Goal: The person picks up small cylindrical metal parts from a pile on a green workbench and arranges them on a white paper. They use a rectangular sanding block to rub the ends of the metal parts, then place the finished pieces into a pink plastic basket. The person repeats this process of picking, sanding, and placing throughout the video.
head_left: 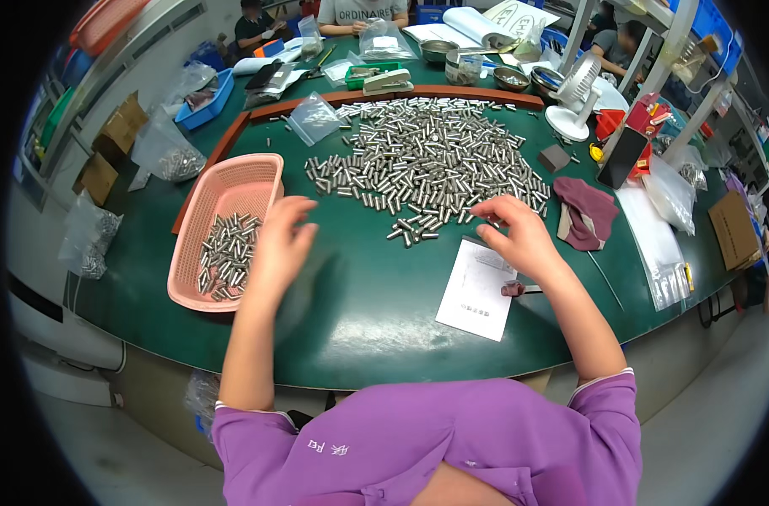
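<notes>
A broad heap of short silvery metal pins (435,156) spreads over the green table. My left hand (285,236) hovers by the right rim of a pink plastic basket (182,261), thumb and fingers apart, nothing visible in it. More of the same metal pins (228,257) lie inside that basket. At the heap's lower right edge is my right hand (519,234), its fingers bent and parted from the thumb. No pin shows between them. Below this hand a white printed sheet (473,304) lies flat, partly under my wrist.
A brown wooden strip (452,90) borders the heap at the back. To the right are a maroon cloth (588,212), a thin metal rod (605,280), plastic bags (654,244) and a white fan (574,97). Bagged parts (169,156) stand left. Other people sit across the table.
</notes>
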Demonstrator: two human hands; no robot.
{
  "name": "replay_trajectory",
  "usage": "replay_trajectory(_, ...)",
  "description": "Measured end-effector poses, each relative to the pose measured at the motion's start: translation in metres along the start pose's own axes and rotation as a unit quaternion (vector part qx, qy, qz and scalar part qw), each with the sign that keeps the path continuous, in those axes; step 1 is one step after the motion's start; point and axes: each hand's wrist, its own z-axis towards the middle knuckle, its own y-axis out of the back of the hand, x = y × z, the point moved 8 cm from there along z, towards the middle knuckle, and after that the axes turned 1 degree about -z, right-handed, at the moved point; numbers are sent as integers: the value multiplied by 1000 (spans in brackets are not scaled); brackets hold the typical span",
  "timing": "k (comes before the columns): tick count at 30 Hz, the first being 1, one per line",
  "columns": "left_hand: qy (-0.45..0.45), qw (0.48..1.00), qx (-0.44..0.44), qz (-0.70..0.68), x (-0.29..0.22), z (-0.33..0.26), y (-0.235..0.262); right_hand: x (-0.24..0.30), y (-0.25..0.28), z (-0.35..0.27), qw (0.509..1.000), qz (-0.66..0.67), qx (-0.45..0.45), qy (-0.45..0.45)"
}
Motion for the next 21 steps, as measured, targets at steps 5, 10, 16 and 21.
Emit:
replay_trajectory(5, -80, 989, -11, 122, 38, 37, -62, 36, -46, 54, 989, -96, 12, 114)
replay_trajectory(10, -96, 985, -28, 138, 61, 67, -87, 49, -120, 124, 983, -122, 17, 135)
replay_trajectory(16, -114, 982, -50, 144, 53, 68, -84, 58, -176, 174, 964, -233, 3, 131)
replay_trajectory(21, -82, 991, -40, 98, 64, 67, -88, 63, -179, 178, 959, -235, 14, 161)
